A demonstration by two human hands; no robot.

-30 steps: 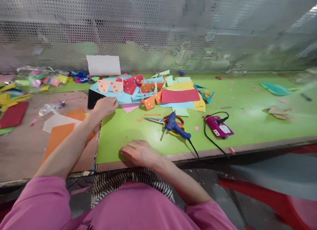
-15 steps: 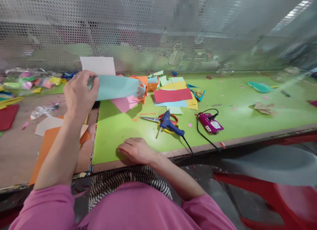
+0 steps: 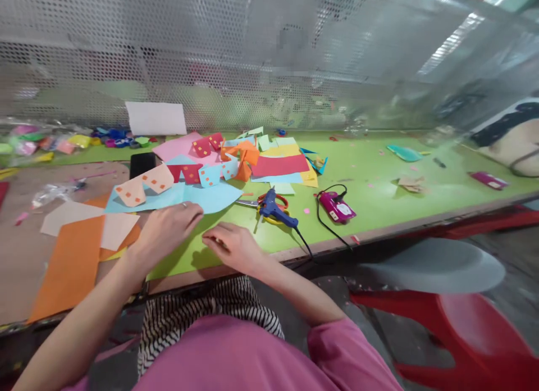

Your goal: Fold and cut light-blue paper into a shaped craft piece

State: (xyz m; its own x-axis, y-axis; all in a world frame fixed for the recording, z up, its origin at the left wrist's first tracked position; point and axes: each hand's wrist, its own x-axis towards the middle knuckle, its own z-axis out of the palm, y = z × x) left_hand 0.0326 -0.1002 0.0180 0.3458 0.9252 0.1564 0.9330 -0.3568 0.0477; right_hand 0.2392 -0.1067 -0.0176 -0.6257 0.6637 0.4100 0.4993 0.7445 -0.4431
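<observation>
My left hand is above the table, just in front of a light blue paper sheet, with its fingers curled together. Close beside it on the right is my right hand, its fingers bent in toward the thumb. No object shows between the fingers of either hand. Across the blue sheet stands a folded zigzag paper strip in peach, red and pale blue, dotted with small orange squares. Right of the hands, a blue glue gun lies over scissors with red and yellow handles.
Orange paper and a phone lie to the left. Behind the glue gun is a pile with a red sheet. A magenta power box sits right, its cable crossing the table edge. A mesh panel rises behind.
My left hand has let go of the blue sheet and come down right, toward my right hand. The sheet now lies flat, with the dotted zigzag strip in view. My right hand has lifted slightly.
</observation>
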